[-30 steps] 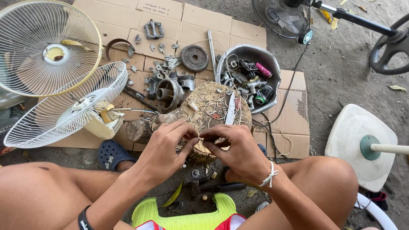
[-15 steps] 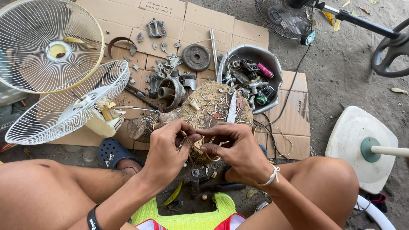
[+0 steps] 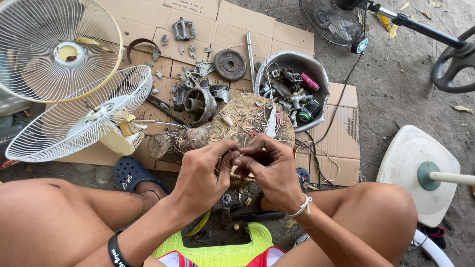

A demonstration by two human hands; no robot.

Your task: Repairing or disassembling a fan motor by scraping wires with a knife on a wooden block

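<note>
Mid-frame: left hand (image 3: 205, 170) & right hand (image 3: 269, 168) pinching thin wire over stump (image 3: 247, 121); stripping prob. unfinished, wire scraps scattered.

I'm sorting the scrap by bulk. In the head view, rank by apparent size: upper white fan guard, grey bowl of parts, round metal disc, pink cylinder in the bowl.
1. Upper white fan guard
2. Grey bowl
3. Round metal disc
4. Pink cylinder
All lie at similar distance, so the order looks safe.

Flattened cardboard (image 3: 341, 133) over dirt ground (image 3: 396, 89); on it wood stump (image 3: 247, 121), metal bowl (image 3: 316, 74), fan guards (image 3: 54, 44), loose metal parts (image 3: 230, 64).
</note>
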